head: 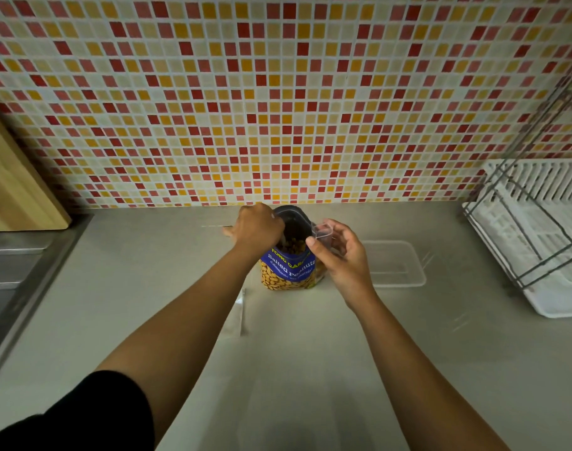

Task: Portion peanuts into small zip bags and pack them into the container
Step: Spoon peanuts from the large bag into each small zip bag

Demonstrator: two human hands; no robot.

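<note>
Spare flat bag (239, 315) lying on counter (310, 369), at 7 o'clock of peanut bag (289, 270). Peanut bag standing upright, mouth gaping. Right hand (343, 258) hovering at its 3 o'clock, fingers curling, pinching small zip bag (323, 231) beside mouth. Clear container (392, 265) sitting further out at 3 o'clock, behind right hand. Left hand (258, 227) at 10 o'clock, curling tight, gripping peanut bag's rim.

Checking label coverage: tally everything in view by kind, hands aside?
Peanut bag: 1
Clear cup, held: 1
Container: 1
Zip-bag pile: 1 (bags in it can't be counted)
Rack: 1
Board: 1
Total: 6
</note>
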